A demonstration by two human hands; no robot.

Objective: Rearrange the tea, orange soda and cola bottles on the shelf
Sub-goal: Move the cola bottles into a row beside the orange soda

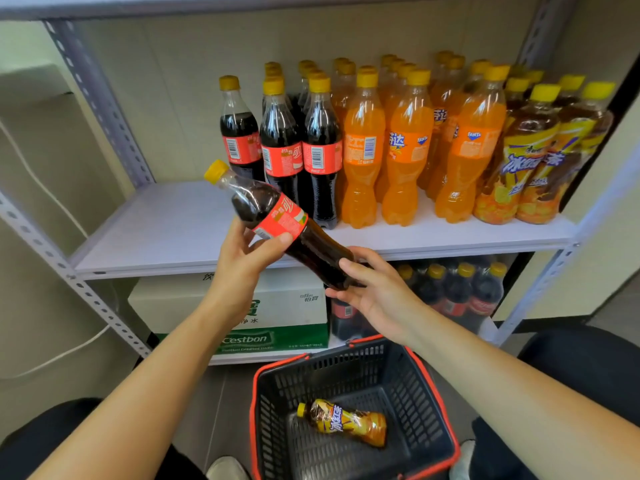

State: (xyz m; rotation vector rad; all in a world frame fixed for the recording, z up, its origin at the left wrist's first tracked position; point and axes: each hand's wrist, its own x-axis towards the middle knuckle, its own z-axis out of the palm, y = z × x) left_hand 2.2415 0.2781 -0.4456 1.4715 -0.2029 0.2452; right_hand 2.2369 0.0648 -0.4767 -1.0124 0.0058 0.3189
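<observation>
we see a grey metal shelf (pixel 156 223), upper board stocked from the middle to the right end, left part bare. below it on the lower level sits a white-and-green cardboard box (pixel 277 299), and just right of that a pack of cola (pixel 460 292) with yellow caps. on the floor in front we have a black basket (pixel 436 386) with red rim.

upper board, left to right: cola bottles (pixel 282 147) upright in rows, then orange soda bottles (pixel 405 150) several rows deep, then tea bottles (pixel 530 157) at the right end against the post. the groups touch side by side.

the held cola bottle (pixel 277 216) is in the air in front of the shelf edge, tilted, cap pointing up-left, base down-right, just in front of the shelved cola.

left hand (pixel 242 258) grips it at the red label, thumb across the front, fingers wrapped behind. right hand (pixel 377 289) holds the base end, fingers curled around the dark lower body.

one tea bottle (pixel 343 422) lies on its side on the basket floor, cap to the left.
</observation>
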